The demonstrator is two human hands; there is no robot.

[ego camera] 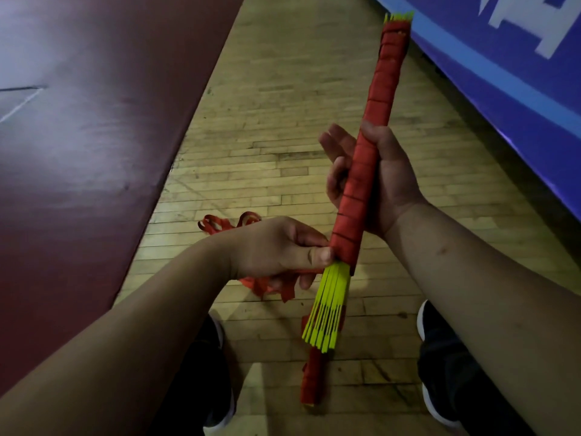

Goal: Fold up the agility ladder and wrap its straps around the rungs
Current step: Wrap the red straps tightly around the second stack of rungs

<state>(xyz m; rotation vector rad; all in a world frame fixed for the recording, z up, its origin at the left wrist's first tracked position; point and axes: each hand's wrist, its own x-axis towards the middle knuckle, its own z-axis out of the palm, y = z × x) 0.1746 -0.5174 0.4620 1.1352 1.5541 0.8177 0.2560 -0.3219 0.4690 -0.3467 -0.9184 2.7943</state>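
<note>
Red strap (pixel 374 121) winds in tight, close turns around a long bundle of yellow rungs (pixel 330 303), covering it from just below the far tip, where short yellow ends poke out, down to the person's hands. The bundle is held slanted in the air above a wooden floor (pixel 283 105). The right hand (pixel 390 184) grips it mid-length, thumb on one side and fingers curled round the other, two of them reaching out straighter. The left hand (pixel 276 250) pinches the strap between thumb and fingers at the lowest turn. Below that, the near ends of the rungs are bare and fan apart. Loose strap (pixel 220 223) lies heaped on the floor behind the left wrist. The folding looks done and the wrapping well advanced, with the near end and the slack left to wind.
</note>
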